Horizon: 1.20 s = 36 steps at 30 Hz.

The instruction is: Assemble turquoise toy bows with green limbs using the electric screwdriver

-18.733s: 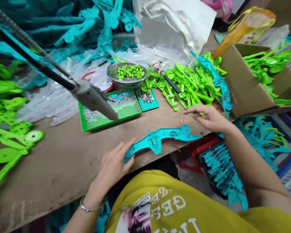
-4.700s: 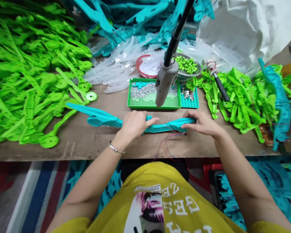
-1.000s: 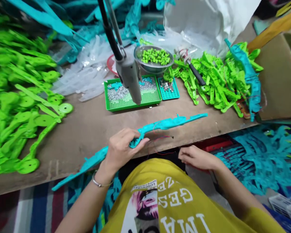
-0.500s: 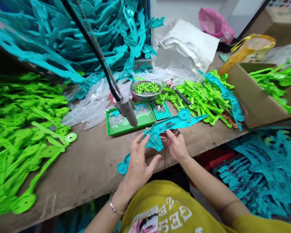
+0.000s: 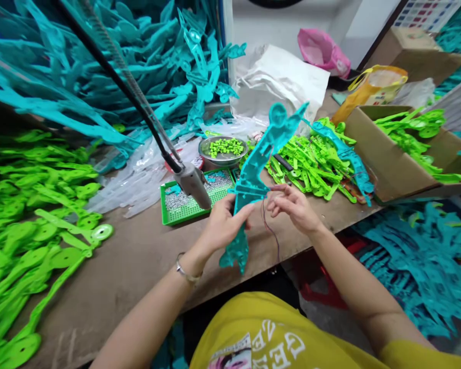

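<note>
A long, bent teal plastic piece stands tilted over the table's front edge, its round disc end pointing up and away. My left hand is closed around its lower half, thumb across the front. Thin dark wires hang from the piece's middle and drop past the table edge. Beside that middle corner is my right hand, its fingers curled and pinched together close to the piece. Whatever lies between those fingertips is too small to make out.
A green tray of small silvery parts sits behind, under a grey tool head on an arm. A metal bowl holds green bits. Green plastic pieces pile up at left; a cardboard box stands at right.
The teal piece has turned from lying nearly crosswise to standing steeply upright. My left hand has closed around its lower part. My right hand has come off its face to its right side.
</note>
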Motion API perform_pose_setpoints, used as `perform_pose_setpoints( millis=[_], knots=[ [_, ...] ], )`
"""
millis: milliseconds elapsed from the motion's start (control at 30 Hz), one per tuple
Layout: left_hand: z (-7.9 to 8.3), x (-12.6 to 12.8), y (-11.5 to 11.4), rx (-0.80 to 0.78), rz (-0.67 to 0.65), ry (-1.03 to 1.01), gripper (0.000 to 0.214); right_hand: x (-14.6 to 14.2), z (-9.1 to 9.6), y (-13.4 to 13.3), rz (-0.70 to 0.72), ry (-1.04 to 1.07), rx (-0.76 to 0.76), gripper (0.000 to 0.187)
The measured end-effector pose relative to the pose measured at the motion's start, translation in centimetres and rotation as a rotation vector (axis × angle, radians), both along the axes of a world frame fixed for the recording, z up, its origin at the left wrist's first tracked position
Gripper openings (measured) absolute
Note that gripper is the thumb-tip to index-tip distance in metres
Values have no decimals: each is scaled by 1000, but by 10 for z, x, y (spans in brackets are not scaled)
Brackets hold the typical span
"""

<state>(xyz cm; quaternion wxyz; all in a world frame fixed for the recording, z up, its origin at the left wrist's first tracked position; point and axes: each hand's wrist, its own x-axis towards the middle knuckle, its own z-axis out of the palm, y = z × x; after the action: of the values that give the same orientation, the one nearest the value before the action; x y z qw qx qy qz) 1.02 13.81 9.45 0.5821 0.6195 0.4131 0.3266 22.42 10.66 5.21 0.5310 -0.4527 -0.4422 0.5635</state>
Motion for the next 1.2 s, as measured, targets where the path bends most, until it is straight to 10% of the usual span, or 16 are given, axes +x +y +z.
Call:
perform_pose_setpoints(
  millis=[233,633,800,933,1067,1200],
  knots=[
    [17,32,38,69,120,-270,32,31,-45,-38,173,-111,-136,60],
    [31,46,47,76,74,-348,32,-24,-84,-45,187,64,-122,78],
    [25,38,53,118,111,-304,35,-18,-71,-51,298,50,-287,64],
    [2,38,58,91,205,-295,40,14,-26,-53,1,11,-357,51],
    [-32,64,50,-141,301,-455,53,23,26,-45,-190,-235,-82,41],
    [-50,101,37,-289,368,-603,63,-1,29,-39,-158,-841,244,44]
  ],
)
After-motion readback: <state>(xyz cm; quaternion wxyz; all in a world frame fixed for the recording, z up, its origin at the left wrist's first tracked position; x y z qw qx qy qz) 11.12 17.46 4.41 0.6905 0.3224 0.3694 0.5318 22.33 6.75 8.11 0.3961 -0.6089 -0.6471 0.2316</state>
